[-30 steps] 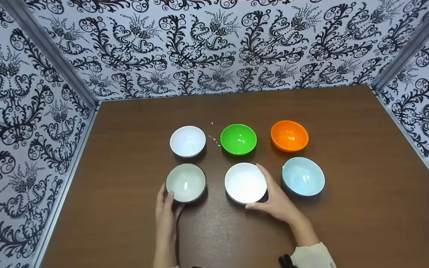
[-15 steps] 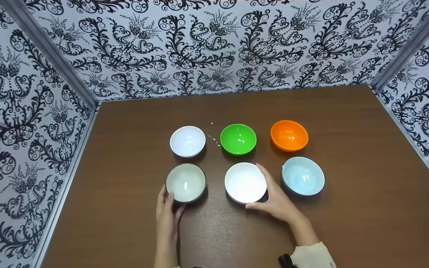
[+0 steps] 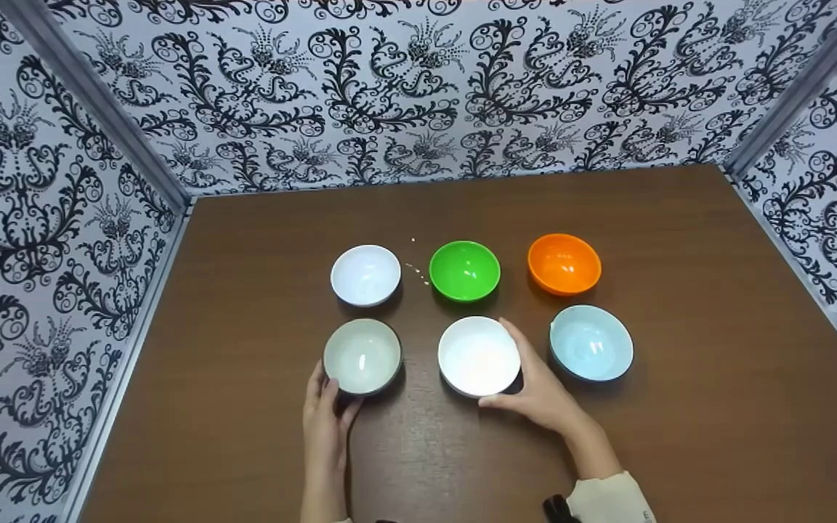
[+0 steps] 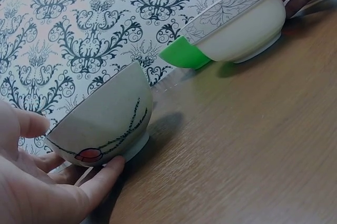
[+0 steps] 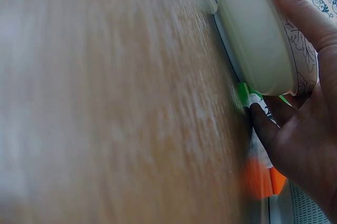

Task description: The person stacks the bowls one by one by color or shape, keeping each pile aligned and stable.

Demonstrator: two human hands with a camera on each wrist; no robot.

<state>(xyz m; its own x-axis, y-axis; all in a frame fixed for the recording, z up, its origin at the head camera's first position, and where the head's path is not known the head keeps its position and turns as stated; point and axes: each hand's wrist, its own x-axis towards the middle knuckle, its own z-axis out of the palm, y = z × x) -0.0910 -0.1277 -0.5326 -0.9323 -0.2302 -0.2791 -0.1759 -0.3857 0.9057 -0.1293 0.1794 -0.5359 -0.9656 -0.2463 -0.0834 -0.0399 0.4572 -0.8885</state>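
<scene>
My left hand (image 3: 325,418) holds a pale grey-green bowl (image 3: 363,356) from its near left side, one digit at the rim. In the left wrist view this bowl (image 4: 108,116) shows a painted dark branch and a red spot, with a fingertip low against its base. My right hand (image 3: 538,388) grips a white bowl (image 3: 478,357) from the right, thumb at the near side and fingers round the far side. A leaf line pattern runs round the outside of this white bowl (image 5: 263,39) in the right wrist view. Both bowls are upright, side by side.
Behind stand a smaller white bowl (image 3: 366,276), a green bowl (image 3: 465,272) and an orange bowl (image 3: 564,264) in a row. A light blue bowl (image 3: 591,343) is right of my right hand. Small pale bits (image 3: 417,271) lie on the brown table (image 3: 244,407). Patterned walls (image 3: 418,87) enclose it.
</scene>
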